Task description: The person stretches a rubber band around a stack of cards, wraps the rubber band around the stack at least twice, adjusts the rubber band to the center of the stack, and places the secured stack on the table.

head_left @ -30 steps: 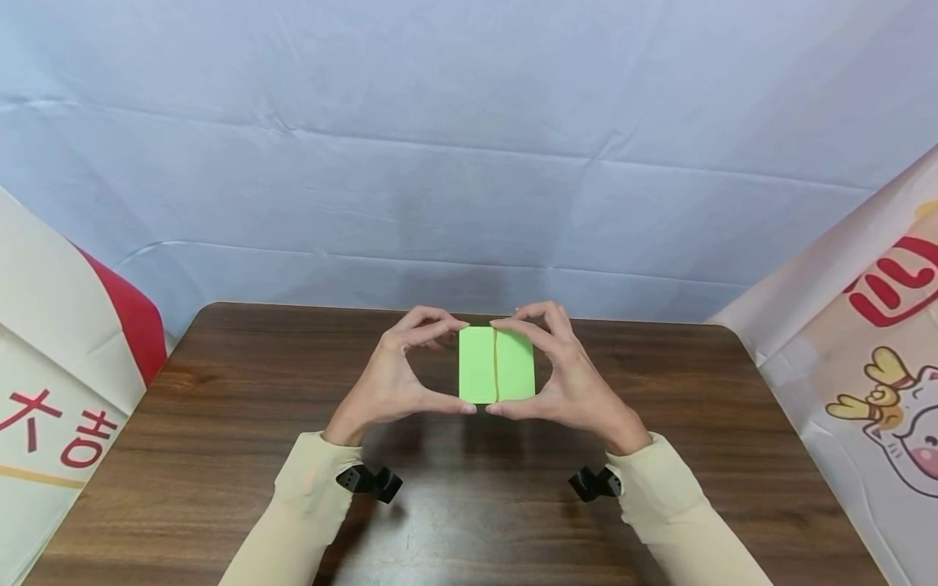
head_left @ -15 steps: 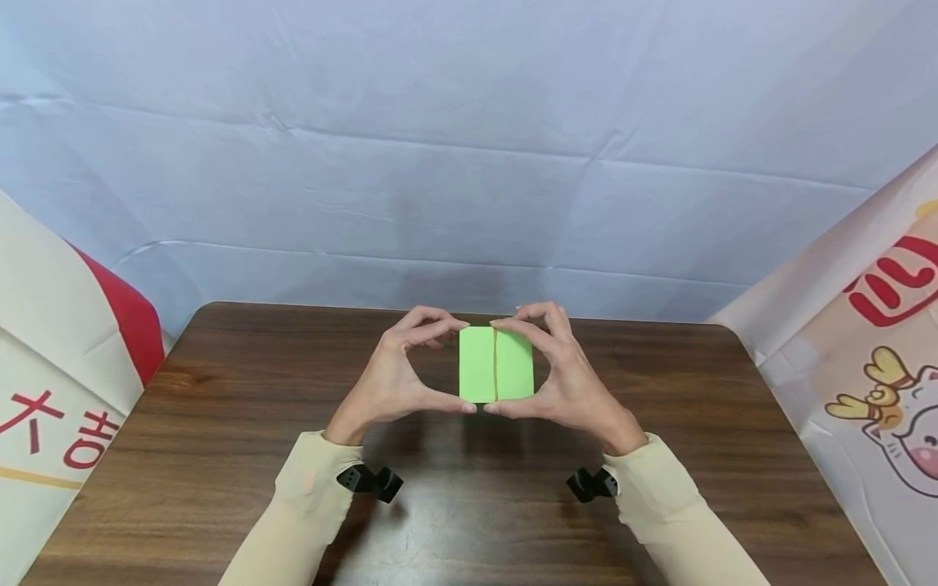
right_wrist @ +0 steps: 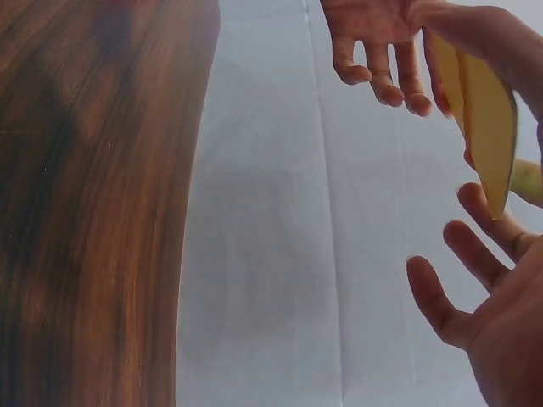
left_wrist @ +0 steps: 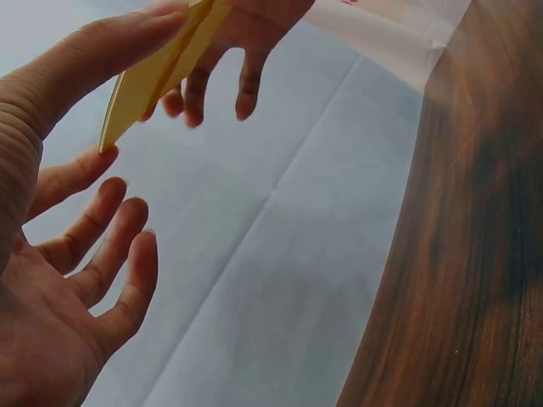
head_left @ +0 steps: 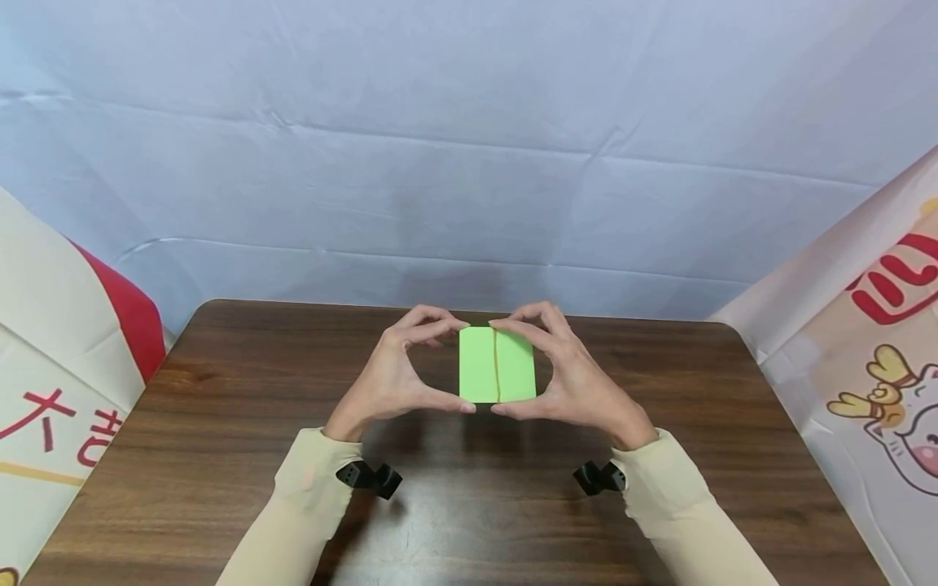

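A flat, square, bright green pad (head_left: 476,366), like a stack of sticky notes, is held up over the table between both hands. Around its middle runs a thin yellowish rubber band (head_left: 496,366) from top edge to bottom edge. My left hand (head_left: 383,387) pinches the left half, thumb on the near edge and index finger on the far edge. With the same pinch, my right hand (head_left: 582,387) holds the pad near the band. In both wrist views the pad (left_wrist: 140,97) looks yellow and thin, seen edge-on, and the other fingers of each hand are spread free of it.
Below is a dark brown wooden table (head_left: 256,382) with rounded far corners. A pale cloth wall (head_left: 469,163) hangs behind it. Printed banners with red characters stand at the left (head_left: 59,366) and right (head_left: 843,391). Each wrist carries a small black camera (head_left: 370,478).
My right hand has shifted very slightly to the right, its thumb and fingertip still at the band. The left hand and the pad stay nearly where they were.
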Motion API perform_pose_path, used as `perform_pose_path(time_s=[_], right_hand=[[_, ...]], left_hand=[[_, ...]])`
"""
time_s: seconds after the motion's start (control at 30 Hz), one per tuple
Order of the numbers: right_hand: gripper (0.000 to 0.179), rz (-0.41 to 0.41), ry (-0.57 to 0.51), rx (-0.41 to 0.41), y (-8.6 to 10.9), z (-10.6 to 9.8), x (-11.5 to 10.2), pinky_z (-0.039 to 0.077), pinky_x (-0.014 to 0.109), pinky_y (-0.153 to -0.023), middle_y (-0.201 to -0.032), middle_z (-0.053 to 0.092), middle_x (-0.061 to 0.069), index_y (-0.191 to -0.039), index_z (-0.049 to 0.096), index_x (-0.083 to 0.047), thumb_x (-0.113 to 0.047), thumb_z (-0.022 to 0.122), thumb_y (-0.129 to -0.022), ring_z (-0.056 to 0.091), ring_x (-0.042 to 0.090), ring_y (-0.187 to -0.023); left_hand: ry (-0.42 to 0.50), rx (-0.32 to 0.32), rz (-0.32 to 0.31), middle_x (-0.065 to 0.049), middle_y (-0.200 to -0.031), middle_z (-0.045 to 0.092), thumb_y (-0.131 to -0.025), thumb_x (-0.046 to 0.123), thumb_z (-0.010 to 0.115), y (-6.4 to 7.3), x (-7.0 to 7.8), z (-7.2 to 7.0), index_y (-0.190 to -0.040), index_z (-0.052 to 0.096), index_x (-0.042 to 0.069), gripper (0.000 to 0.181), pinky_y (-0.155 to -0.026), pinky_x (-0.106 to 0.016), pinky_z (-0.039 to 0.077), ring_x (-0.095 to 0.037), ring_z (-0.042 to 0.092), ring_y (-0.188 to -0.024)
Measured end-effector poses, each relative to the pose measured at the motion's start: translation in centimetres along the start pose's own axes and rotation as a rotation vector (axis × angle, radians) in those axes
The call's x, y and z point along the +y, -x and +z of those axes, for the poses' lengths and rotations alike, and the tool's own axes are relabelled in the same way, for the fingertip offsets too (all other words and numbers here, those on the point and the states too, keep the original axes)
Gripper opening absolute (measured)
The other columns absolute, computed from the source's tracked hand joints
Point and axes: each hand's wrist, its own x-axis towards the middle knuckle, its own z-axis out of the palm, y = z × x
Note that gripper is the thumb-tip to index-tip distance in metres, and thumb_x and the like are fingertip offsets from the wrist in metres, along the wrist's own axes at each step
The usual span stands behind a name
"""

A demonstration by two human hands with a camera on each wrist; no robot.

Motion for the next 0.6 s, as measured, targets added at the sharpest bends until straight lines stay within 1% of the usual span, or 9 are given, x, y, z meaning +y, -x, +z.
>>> perform_pose_path(time_s=[0.1, 0.2, 0.4, 0.6], right_hand=[[0.091, -0.001, -0.021, 0.015, -0.08, 0.09, -0.03, 0.049, 0.046, -0.094, -0.129, 0.049, 0.0, -0.142, 0.058, -0.015, -0.03, 0.099, -0.062, 0.05, 0.018, -0.119], [0.091, -0.002, -0.034, 0.033, -0.16, 0.27, -0.04, 0.05, 0.044, -0.092, -0.126, 0.052, -0.001, -0.14, 0.059, -0.014, -0.03, 0.1, -0.061, 0.054, 0.017, -0.114], [0.091, -0.002, -0.04, 0.058, -0.14, 0.54, 0.02, 0.05, 0.043, -0.091, -0.124, 0.053, -0.002, -0.138, 0.061, -0.012, -0.029, 0.101, -0.058, 0.054, 0.015, -0.112], [0.091, 0.01, -0.047, 0.062, -0.1, 0.63, 0.07, 0.05, 0.042, -0.091, -0.124, 0.053, -0.002, -0.137, 0.061, -0.013, -0.03, 0.102, -0.058, 0.055, 0.015, -0.111]], left_hand=[[-0.004, 0.003, 0.001, -0.003, -0.125, 0.058, -0.055, 0.022, 0.103, -0.02, -0.04, 0.11, -0.132, 0.069, 0.014, 0.085, -0.089, -0.04, 0.052, -0.023, 0.057, -0.113], [-0.004, 0.005, 0.002, -0.002, -0.124, 0.058, -0.056, 0.022, 0.103, -0.03, -0.06, 0.23, -0.132, 0.069, 0.015, 0.083, -0.088, -0.039, 0.052, -0.021, 0.058, -0.109], [0.006, 0.008, -0.002, 0.001, -0.122, 0.059, -0.057, 0.021, 0.102, 0.02, -0.03, 0.32, -0.132, 0.069, 0.01, 0.083, -0.087, -0.04, 0.052, -0.018, 0.059, -0.105], [-0.001, 0.009, -0.007, 0.003, -0.122, 0.059, -0.055, 0.021, 0.103, 0.01, -0.07, 0.33, -0.132, 0.069, 0.012, 0.084, -0.088, -0.039, 0.052, -0.016, 0.06, -0.105]])
